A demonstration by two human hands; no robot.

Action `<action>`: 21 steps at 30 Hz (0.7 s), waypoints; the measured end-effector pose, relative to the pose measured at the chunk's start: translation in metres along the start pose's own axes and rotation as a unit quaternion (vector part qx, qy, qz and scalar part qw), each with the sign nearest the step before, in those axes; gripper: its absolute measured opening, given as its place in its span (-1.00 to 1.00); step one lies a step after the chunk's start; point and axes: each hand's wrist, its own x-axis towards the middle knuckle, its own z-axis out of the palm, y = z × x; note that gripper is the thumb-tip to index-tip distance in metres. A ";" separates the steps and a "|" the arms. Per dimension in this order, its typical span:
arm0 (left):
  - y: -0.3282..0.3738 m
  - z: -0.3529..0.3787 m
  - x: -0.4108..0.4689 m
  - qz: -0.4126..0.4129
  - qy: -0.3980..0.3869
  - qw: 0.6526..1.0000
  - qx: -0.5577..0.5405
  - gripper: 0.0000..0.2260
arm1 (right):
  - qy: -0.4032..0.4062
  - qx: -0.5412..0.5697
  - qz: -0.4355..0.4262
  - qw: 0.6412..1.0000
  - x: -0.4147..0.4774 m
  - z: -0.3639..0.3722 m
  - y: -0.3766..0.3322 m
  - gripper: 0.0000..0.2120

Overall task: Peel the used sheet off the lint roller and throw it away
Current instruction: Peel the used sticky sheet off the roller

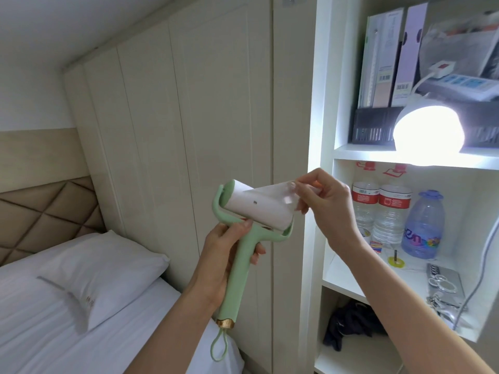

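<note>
Held in open air between the bed and shelf, the left hand grips the lint roller handle while the right hand pinches its half-lifted sheet.

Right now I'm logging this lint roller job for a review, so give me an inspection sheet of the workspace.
Surface: bed with white sheet and pillow, lower left.
Job's things: green lint roller held up; used sheet partly peeled, one end on the roll.
Clutter: water bottles, keys and files on white shelves.
Grippers: left hand grips the handle; right hand pinches the sheet's lifted edge.
Cables: power strip with white lead; grey cable hanging at right.
Surroundings: panelled wall, lit lamp; no bin seen.
</note>
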 end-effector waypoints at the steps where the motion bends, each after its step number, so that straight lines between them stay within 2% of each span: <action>1: 0.000 -0.001 0.000 -0.004 0.002 1.000 0.016 -0.75 | 0.000 0.006 -0.001 1.000 0.002 -0.001 0.000 -0.91; 5: -0.001 -0.004 0.001 -0.022 -0.014 1.000 0.009 -0.76 | -0.032 0.026 -0.015 0.999 0.008 -0.006 -0.003 -0.95; 9: -0.001 -0.005 0.003 -0.021 -0.014 1.000 0.004 -0.75 | -0.121 0.012 -0.020 0.992 0.012 -0.011 -0.009 -0.92; 11: 0.000 -0.005 0.003 -0.013 -0.009 0.999 0.051 -0.73 | -0.161 -0.015 -0.009 0.987 0.014 -0.013 -0.010 -0.80; 13: 0.001 -0.006 0.004 -0.007 -0.006 0.993 0.114 -0.75 | -0.184 -0.091 -0.047 0.978 0.016 -0.014 -0.008 -0.68; 16: -0.002 -0.008 0.006 -0.010 0.000 0.988 0.156 -0.75 | -0.164 -0.197 -0.111 0.960 0.020 -0.012 -0.001 -0.66; 21: -0.007 -0.010 0.007 -0.021 -0.008 0.991 0.130 -0.72 | -0.126 -0.255 -0.164 0.945 0.023 -0.011 0.006 -0.78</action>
